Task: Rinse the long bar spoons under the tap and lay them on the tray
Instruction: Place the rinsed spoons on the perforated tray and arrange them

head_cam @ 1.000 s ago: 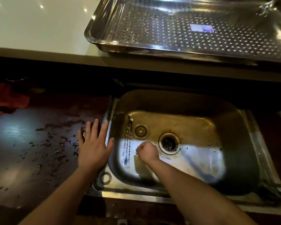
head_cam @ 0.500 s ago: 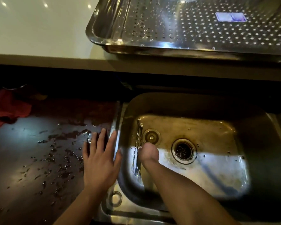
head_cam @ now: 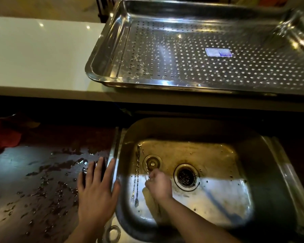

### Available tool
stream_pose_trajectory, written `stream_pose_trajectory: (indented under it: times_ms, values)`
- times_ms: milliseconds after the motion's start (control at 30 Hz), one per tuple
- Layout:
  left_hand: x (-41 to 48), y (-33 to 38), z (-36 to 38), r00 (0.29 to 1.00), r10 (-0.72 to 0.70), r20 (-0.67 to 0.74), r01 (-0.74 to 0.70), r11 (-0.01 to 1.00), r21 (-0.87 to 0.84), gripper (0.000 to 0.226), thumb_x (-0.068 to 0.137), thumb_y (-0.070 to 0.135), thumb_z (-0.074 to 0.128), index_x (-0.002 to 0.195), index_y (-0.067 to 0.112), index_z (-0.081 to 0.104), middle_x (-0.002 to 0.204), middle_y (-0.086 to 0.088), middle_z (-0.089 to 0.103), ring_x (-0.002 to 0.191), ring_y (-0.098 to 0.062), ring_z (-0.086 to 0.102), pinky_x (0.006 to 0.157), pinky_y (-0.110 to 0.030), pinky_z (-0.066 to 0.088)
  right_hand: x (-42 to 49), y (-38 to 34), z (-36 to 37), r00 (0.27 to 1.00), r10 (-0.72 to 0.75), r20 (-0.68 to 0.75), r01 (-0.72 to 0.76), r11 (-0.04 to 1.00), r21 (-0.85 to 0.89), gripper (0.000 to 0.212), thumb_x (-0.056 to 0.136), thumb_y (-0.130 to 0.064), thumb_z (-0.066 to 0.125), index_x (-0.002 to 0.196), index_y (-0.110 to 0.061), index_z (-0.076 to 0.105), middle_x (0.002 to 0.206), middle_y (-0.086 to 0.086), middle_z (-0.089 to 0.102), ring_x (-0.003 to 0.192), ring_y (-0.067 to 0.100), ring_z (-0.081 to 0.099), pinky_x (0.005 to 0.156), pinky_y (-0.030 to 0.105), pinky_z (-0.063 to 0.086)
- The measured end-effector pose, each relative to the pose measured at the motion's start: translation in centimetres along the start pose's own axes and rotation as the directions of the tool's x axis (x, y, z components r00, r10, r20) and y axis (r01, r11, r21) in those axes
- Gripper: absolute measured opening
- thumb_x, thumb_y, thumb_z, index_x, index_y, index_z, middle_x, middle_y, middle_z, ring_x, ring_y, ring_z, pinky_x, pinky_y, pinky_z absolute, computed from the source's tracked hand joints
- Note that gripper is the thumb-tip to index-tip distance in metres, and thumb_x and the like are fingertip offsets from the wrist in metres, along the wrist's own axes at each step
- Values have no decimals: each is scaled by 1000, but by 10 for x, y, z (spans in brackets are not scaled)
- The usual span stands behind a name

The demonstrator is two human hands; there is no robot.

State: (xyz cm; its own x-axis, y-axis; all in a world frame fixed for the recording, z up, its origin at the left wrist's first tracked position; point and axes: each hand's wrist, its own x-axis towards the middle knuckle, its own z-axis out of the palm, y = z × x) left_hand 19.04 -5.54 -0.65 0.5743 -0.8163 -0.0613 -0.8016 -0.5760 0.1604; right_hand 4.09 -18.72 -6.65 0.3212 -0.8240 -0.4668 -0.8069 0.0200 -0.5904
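Two long twisted bar spoons [head_cam: 136, 179] lie side by side on the left of the steel sink's floor [head_cam: 218, 155], fork ends toward me. My right hand [head_cam: 159, 185] is down in the sink just right of them, fingers pinched on the shaft of a third bar spoon [head_cam: 146, 168] that angles up over the small overflow fitting. My left hand [head_cam: 96, 193] rests flat and spread on the wet dark counter at the sink's left rim, holding nothing. The perforated steel tray [head_cam: 102, 67] sits on the raised white ledge behind the sink. No tap is in view.
A drain strainer [head_cam: 186, 177] sits mid-sink. Water drops and puddles cover the dark counter [head_cam: 33, 181] on the left. A red cloth [head_cam: 3, 135] lies at the far left. A small blue label [head_cam: 218, 52] is stuck to the tray floor. The white ledge [head_cam: 42, 55] runs left of the tray.
My right hand has gone from a closed fist beside the spoons to pinching one spoon's shaft and lifting it off the sink floor. The view tilted up, showing more of the tray. The left hand stays put.
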Motion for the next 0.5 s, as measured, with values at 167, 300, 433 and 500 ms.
stream_pose_trajectory:
  times_ms: [167,300,433,500]
  values:
    - [-1,1,-2,1000,-6,22,5,1000,18,65,91,62,12,152,41,1,161,-2,14,149,-24,0,119,-54,1,-36,1,-52,986,-153,-61,154,988,20,16,85,-12,63,99,-16,70,78,0,72,71,14,67,65,32,52]
    - [-1,1,-5,1000,-2,30,2,1000,14,68,89,63,6,152,38,-1,162,-3,8,149,-24,-2,118,-56,2,-72,-15,-107,947,-293,-127,303,951,64,18,89,-14,66,106,-20,69,86,-9,68,79,6,64,72,27,56]
    - [-2,1,-8,1000,20,20,-19,1000,-20,68,90,62,9,153,37,1,162,-4,7,149,-25,-2,118,-56,1,-112,-49,-170,868,-444,-224,476,872,113,16,89,-16,67,99,-28,65,81,-14,63,78,1,62,66,17,51]
    - [-2,1,-8,1000,27,15,-26,999,-25,69,90,63,10,153,37,2,162,-4,8,149,-25,0,118,-55,0,-132,-75,-209,777,-525,-346,589,801,106,21,86,-14,71,92,-33,65,75,-12,64,72,0,61,63,11,48]
